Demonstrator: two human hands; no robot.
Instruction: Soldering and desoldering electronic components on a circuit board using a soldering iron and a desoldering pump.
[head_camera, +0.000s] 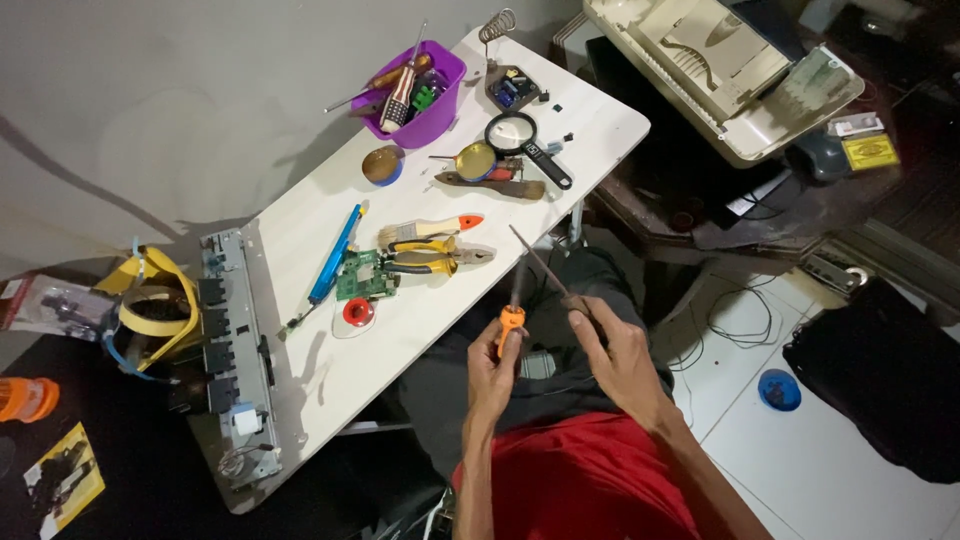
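1. While both hands hang over the lap at the near edge of the table (330, 390), the left hand (492, 372) is clamped on the orange handle of a screwdriver (514, 300), shaft pointing up and away toward the table.
2. Right hand (622, 358) is closed on the grip end of a thin metal rod (538, 262), probably a needle file or probe. Its tip slants up-left and crosses just beside the screwdriver shaft.
3. Both tools are held in the air above the dark trousers; neither touches anything on the table.
4. Step in hand, as I read it: comparing or picking between 2 tools, no work on a part yet.
5. Nearest parts on the table: yellow-handled pliers (432, 256), a paintbrush with orange tip (430, 229), a green circuit board (360, 275), a red solder reel (357, 312), a blue pen-like tool (335, 255).
6. Further out: magnifying glass (520, 140), purple tub (420, 95) of screwdrivers, a soldering stand with coil (505, 60), a round tin (382, 165).
7. Left edge: a long grey printer assembly (235, 350) with black blocks, partly hanging off the table.
8. Next move, my judgement: bring 1 tool tip down to the board, which needs a free hand to steady it, so 1 tool likely gets set down first.
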